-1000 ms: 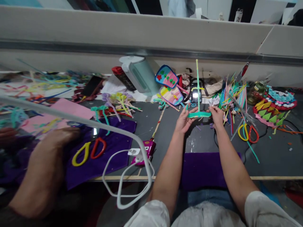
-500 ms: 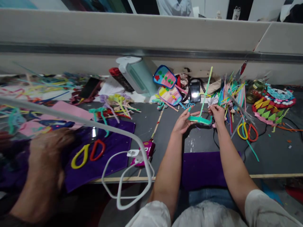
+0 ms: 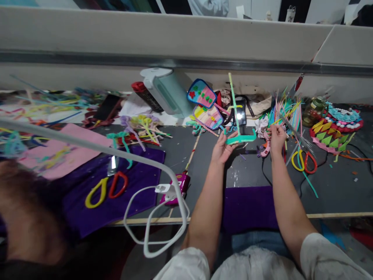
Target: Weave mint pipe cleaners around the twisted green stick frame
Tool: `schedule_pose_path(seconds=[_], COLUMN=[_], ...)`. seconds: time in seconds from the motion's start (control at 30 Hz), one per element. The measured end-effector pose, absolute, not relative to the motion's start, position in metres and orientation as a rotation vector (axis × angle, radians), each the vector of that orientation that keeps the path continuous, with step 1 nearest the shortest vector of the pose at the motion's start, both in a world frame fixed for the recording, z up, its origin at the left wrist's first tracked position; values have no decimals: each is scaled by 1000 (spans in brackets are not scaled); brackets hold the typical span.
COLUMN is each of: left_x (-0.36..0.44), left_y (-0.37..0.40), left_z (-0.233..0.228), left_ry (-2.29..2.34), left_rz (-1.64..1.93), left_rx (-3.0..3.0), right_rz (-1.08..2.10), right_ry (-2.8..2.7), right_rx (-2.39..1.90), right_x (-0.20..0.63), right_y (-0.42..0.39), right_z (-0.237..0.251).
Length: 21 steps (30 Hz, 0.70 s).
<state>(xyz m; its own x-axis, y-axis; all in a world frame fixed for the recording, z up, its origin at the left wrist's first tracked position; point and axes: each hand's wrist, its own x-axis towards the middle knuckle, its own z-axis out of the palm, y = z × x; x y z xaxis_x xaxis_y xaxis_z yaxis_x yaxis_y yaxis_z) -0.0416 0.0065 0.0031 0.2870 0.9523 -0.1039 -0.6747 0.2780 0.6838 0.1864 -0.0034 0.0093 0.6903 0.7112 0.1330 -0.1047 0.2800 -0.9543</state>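
Dark grey worktable [image 3: 335, 190] with a pale wooden edge, against a long beige partition wall [image 3: 116, 35].

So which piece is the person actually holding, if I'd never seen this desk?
Start at the grey worktable and find the left hand near its middle. It holds a teal pipe-cleaner frame, a short bar with one stem standing straight up, unlike the loose pipe cleaners lying nearby.

No writing, label, brand or number can be read on anything in view
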Motion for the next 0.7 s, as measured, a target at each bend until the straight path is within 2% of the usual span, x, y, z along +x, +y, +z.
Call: schedule_pose_path(seconds=[0.33,0.57,0.7], left_x=[-34,-32,-32], left_y=[2,4,4], left_z=[8,4,4], left_ry=[479,448,440], left_rz=[1278,1285,1302], left_rx=[498,469,466], right_rz=[177,59,-1], right_ry=[-667,-840,-924], right_rx=[-1443,-1940,-2051], right_x=[230,228,225], right_y=[-16,-23,-21], right_z=[14,19,17])
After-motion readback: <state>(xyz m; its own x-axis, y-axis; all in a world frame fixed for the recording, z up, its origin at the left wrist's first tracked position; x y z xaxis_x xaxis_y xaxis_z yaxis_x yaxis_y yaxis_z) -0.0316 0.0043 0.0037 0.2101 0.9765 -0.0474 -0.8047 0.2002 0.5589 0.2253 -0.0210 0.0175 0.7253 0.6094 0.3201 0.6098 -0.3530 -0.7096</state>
